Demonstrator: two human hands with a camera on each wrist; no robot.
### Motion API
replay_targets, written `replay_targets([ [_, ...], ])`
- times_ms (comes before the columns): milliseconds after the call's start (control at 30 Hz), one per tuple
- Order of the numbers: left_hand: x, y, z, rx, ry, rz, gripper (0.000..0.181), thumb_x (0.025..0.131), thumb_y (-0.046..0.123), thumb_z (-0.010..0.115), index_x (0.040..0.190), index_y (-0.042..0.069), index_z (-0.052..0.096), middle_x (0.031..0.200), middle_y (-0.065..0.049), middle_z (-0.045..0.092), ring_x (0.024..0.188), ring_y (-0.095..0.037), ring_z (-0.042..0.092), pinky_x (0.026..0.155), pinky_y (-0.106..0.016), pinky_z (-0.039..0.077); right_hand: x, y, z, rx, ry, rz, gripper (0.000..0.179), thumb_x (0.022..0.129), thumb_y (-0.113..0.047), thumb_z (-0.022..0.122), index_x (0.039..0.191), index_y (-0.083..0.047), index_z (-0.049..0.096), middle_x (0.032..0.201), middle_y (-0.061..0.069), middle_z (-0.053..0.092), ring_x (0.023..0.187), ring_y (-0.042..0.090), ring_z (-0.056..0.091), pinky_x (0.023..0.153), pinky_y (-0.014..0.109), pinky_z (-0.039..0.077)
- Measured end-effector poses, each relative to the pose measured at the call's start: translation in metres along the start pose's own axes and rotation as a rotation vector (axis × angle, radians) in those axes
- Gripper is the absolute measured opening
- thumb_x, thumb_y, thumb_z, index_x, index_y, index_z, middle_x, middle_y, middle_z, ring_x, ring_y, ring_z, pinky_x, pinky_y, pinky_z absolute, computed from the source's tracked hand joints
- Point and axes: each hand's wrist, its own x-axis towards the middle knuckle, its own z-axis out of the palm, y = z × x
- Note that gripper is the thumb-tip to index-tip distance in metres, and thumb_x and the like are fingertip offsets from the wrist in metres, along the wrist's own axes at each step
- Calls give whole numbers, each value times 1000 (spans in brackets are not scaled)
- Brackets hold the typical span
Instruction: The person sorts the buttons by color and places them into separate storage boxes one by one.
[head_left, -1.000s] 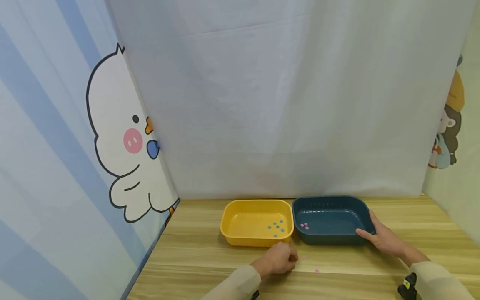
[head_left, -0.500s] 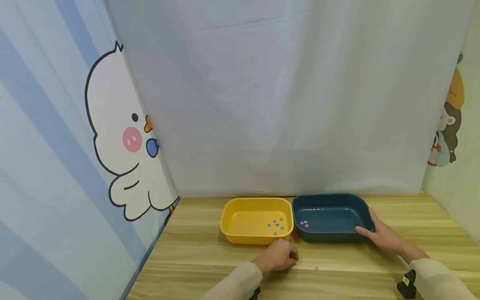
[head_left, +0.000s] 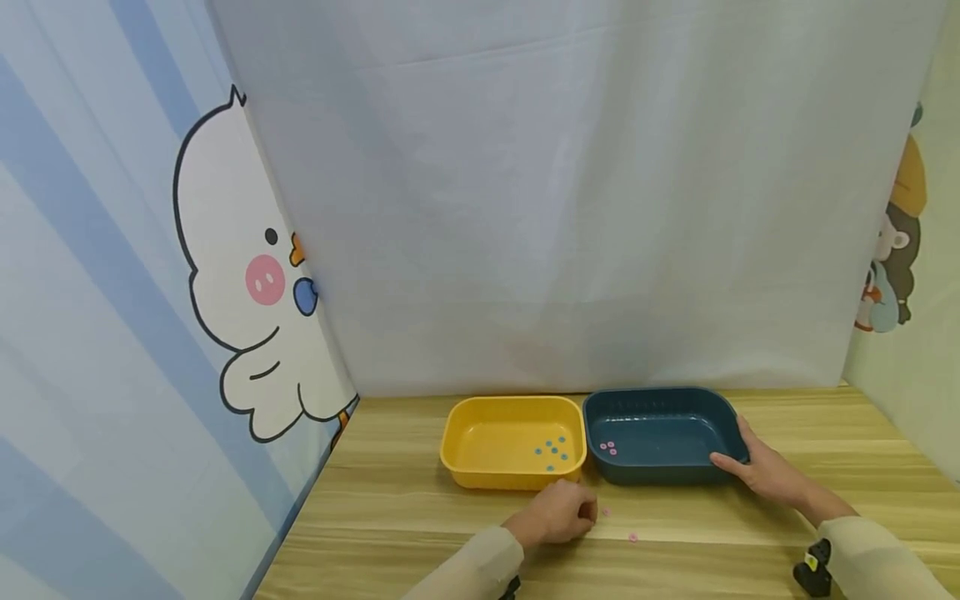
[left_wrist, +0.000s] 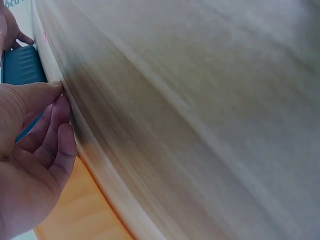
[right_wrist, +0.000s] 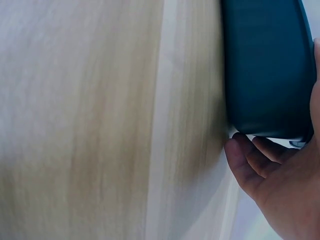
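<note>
My left hand (head_left: 558, 510) is at the tabletop (head_left: 420, 542), in front of the yellow bin (head_left: 487, 481). Thumb and index fingertips come together at the wood in the left wrist view; I cannot tell if a small piece is between them. Just right of these fingers lies a small round pink piece (head_left: 607, 512), with another pink piece (head_left: 633, 537) farther right. My right hand (head_left: 772, 475) grips the right end of the dark blue bin (head_left: 660, 477), thumb over the rim and fingers along the outside. In the right wrist view its fingertips touch the bin's end wall.
Several small blue pieces (head_left: 554, 451) lie in the yellow bin's right part. Three pink pieces (head_left: 612, 452) sit at the blue bin's left end. Both bins stand side by side before a grey-white curtain (head_left: 570, 208). Printed curtains (head_left: 97, 333) flank the table.
The view has tilted slightly. Both hands stay where they were, the left at the tabletop and the right on the blue bin; the bins and pieces have not moved.
</note>
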Motion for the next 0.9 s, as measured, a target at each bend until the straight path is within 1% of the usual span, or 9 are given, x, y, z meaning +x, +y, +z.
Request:
replay_targets([
  [167, 0, 1, -2, -80, 12, 4, 6, 86, 13, 68, 84, 18, 66, 71, 14, 54, 64, 3, 47, 60, -11, 40, 0, -1, -1, -12, 12, 0, 98, 96, -35, 55, 142, 10, -19, 143, 44, -8, 126, 63, 5, 95, 71, 14],
  [267, 1, 3, -6, -116, 25, 26, 4, 87, 13, 67, 90, 16, 68, 74, 14, 59, 67, 5, 49, 62, -10, 41, 0, -2, -1, -3, 12, -5, 98, 96, -35, 55, 142, 10, -19, 143, 43, -9, 126, 63, 4, 95, 72, 13],
  [433, 4, 14, -22, -149, 41, 97, 7, 88, 14, 67, 93, 13, 72, 80, 12, 66, 70, 7, 54, 65, -8, 42, 2, -2, -2, -6, 15, -9, 98, 96, -35, 55, 142, 10, -19, 143, 43, -10, 127, 62, 3, 96, 71, 13],
  [533, 6, 21, -33, -185, 33, 119, 10, 90, 14, 66, 97, 10, 71, 82, 10, 67, 69, 7, 55, 64, -8, 44, 2, 0, -2, -15, 17, -10, 98, 96, -35, 55, 142, 10, -20, 142, 44, -9, 126, 63, 4, 95, 72, 13],
  [700, 10, 28, -44, -231, 27, 114, 12, 92, 15, 62, 100, 9, 70, 80, 11, 66, 64, 7, 55, 61, -9, 44, 2, 1, -1, -14, 12, -4, 98, 96, -35, 55, 142, 10, -19, 142, 44, -9, 126, 63, 5, 95, 71, 14],
  [833, 15, 32, -51, -248, 57, 113, 11, 93, 14, 62, 99, 10, 70, 80, 12, 65, 65, 8, 54, 62, -9, 44, 2, 1, 0, -3, 8, 1, 99, 96, -36, 55, 142, 10, -19, 143, 43, -9, 126, 63, 5, 95, 71, 14],
  [900, 19, 35, -54, -264, 72, 101, 10, 93, 16, 62, 98, 12, 70, 80, 13, 64, 67, 7, 54, 62, -9, 44, 2, 1, 1, -4, 8, 1, 99, 96, -36, 55, 142, 10, -19, 143, 43, -9, 126, 63, 5, 95, 71, 14],
])
